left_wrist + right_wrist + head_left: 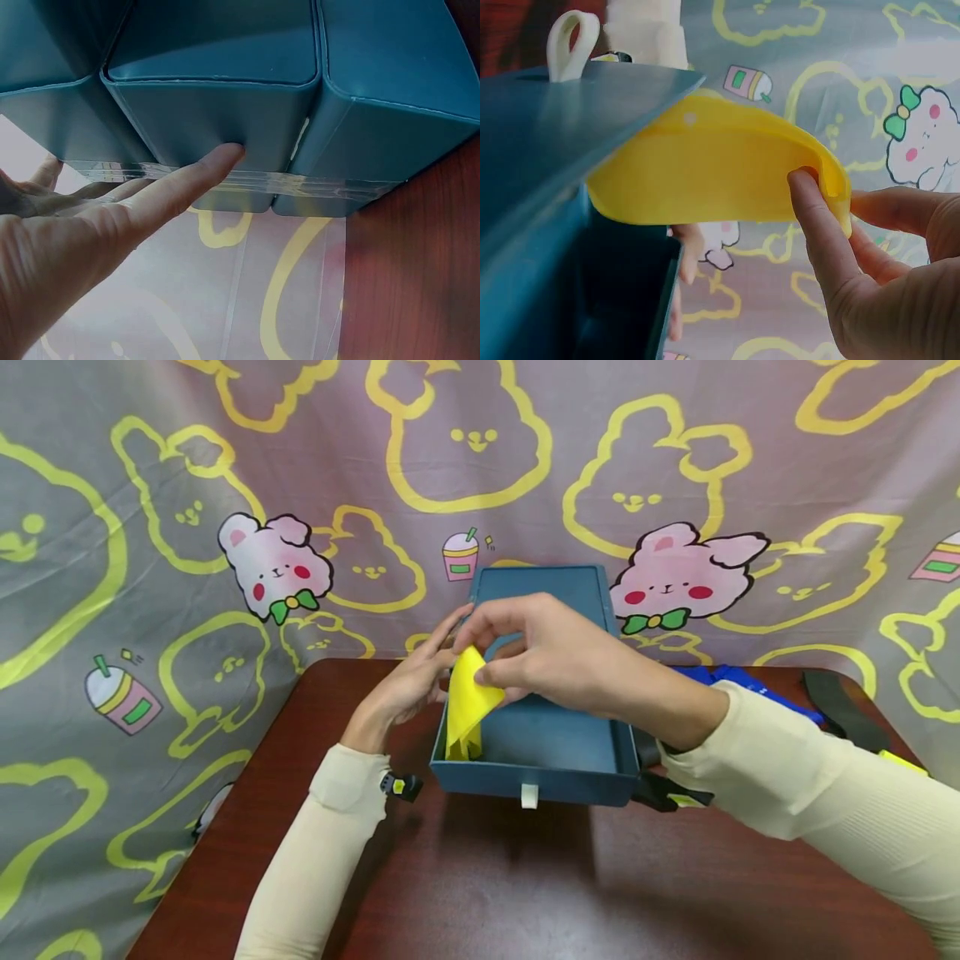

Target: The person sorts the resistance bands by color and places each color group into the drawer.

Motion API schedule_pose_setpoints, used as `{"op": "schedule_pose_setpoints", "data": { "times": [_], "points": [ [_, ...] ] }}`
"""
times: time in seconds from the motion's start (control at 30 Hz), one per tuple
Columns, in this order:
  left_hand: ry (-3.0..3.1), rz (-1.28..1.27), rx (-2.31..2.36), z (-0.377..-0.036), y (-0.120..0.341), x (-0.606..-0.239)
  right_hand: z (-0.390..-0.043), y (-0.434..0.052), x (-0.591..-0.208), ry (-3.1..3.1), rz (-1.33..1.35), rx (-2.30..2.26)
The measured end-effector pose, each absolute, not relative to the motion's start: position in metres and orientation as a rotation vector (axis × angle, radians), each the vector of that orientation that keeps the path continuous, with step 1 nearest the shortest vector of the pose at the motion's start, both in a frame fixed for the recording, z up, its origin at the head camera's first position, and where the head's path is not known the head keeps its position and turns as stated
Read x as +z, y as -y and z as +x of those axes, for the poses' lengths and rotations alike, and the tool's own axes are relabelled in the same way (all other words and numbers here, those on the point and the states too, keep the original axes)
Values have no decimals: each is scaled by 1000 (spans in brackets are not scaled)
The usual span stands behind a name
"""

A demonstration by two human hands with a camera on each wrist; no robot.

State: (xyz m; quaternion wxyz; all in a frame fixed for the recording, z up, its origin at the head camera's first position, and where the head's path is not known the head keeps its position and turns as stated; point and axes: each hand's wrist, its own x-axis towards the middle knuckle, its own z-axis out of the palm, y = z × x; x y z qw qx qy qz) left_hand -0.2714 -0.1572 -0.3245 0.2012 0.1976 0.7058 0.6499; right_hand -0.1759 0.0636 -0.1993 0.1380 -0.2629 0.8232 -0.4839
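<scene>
A folded yellow sheet [465, 702] stands in the front left corner of a pulled-out blue drawer [487, 779]. My right hand [562, 652] pinches its upper end between thumb and fingers. In the right wrist view the yellow sheet [712, 172] bows in a smooth curve, its far end passing behind the drawer front, and the right hand [885, 292] grips the near end. My left hand [408, 685] lies along the left side of the blue drawer box. Seen from the left wrist, the left hand [112, 225] touches the box side [210, 112] with straight fingers.
The drawer front carries a white pull tab [529, 796]. Clear tape [300, 184] runs across the box side. Blue cloth [757, 685] and a dark strap [840, 710] lie at the right on the brown table [510, 893]. A patterned curtain [480, 460] hangs behind.
</scene>
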Motion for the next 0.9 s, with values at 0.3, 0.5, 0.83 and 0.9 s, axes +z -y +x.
{"op": "schedule_pose_setpoints", "data": {
  "times": [0.3, 0.5, 0.83, 0.9],
  "points": [
    [-2109, 524, 1736, -271, 155, -325, -186, -102, -226, -2480, -565, -1301],
    [-2064, 549, 1785, -271, 155, -326, -182, -118, -244, -2598, -505, -1196],
    [-2047, 561, 1802, -273, 155, -329, -178, -124, -256, -2884, -660, -885],
    [-2040, 563, 1806, -273, 155, -328, -175, -123, -256, -2929, -691, -830]
  ]
}}
